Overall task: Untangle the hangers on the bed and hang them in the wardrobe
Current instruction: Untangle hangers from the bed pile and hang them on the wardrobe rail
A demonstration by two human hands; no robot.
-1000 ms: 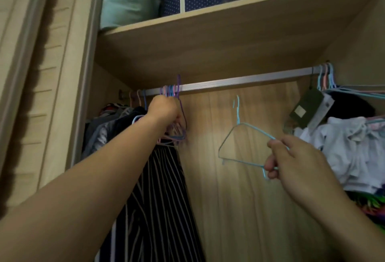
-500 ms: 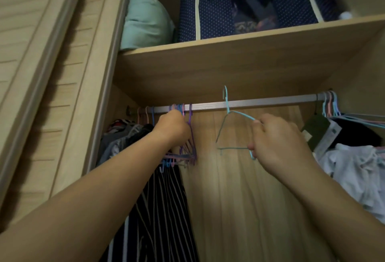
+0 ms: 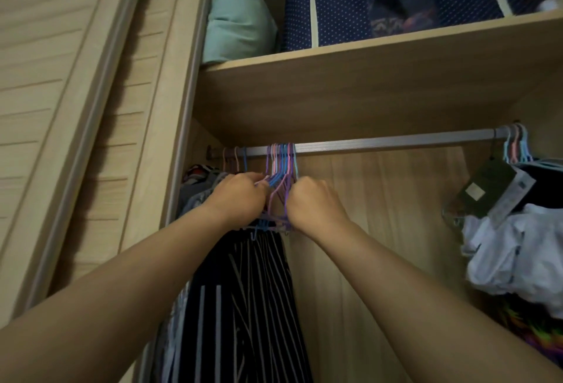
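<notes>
A bunch of thin wire hangers [image 3: 281,166] in purple, pink and blue hangs by its hooks on the silver wardrobe rail [image 3: 380,142], left of the middle. My left hand [image 3: 240,198] grips the bunch from the left side. My right hand [image 3: 310,201] is closed on the right side of the same bunch, where the light blue hanger [image 3: 295,163] now hangs as the rightmost hook. The hangers' lower bars show between and below my two fists.
A dark striped garment [image 3: 243,306] hangs below my hands. White clothes [image 3: 511,248] and more hangers [image 3: 516,144] fill the rail's right end. Above, the shelf [image 3: 365,56] carries a teal cushion [image 3: 237,19] and a navy dotted storage box [image 3: 393,1]. A sliding door [image 3: 76,108] stands left.
My right hand carried the light blue hanger up and left, and its hook now sits on the rail beside the bunch. My left hand stayed on the bunch.
</notes>
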